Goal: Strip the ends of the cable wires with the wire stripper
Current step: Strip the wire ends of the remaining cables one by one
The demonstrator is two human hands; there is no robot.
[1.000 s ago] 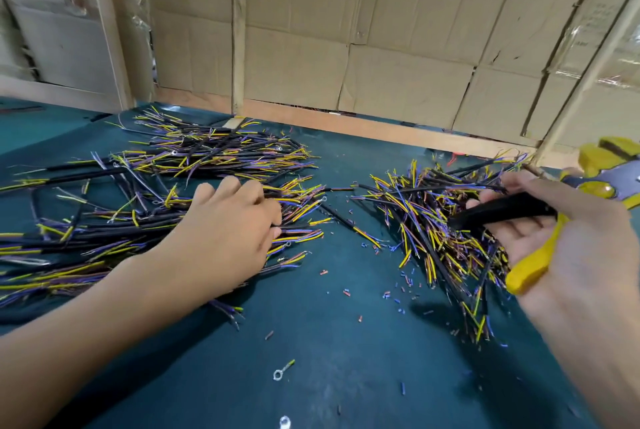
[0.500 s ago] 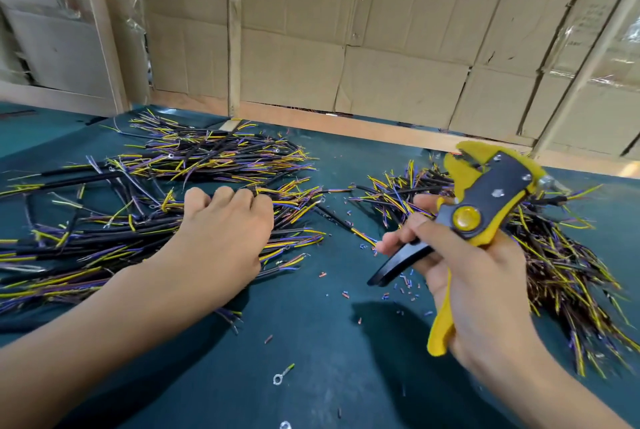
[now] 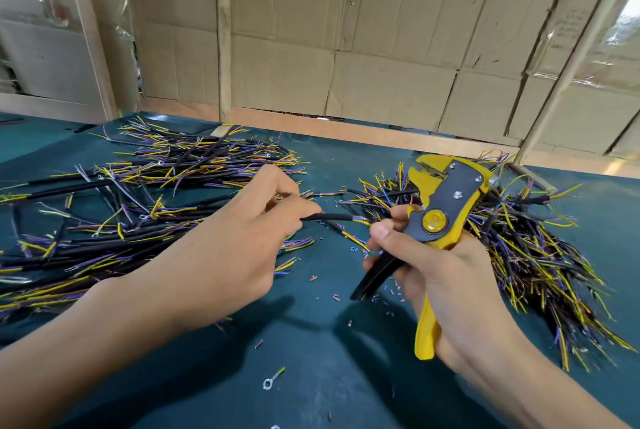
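Left grip [image 3: 242, 238] pinches cable [image 3: 329, 218] lying crosswise, ends rightward

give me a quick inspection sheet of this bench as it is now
surface: teal mat, bare in front.
job's things: wire stripper, head up; black cable.
clutter: insulation bits; ring terminal.
grippers: left hand pinches the black cable; right hand grips the wire stripper.
cables: left pile; right pile.
surroundings: cardboard wall, wooden posts.
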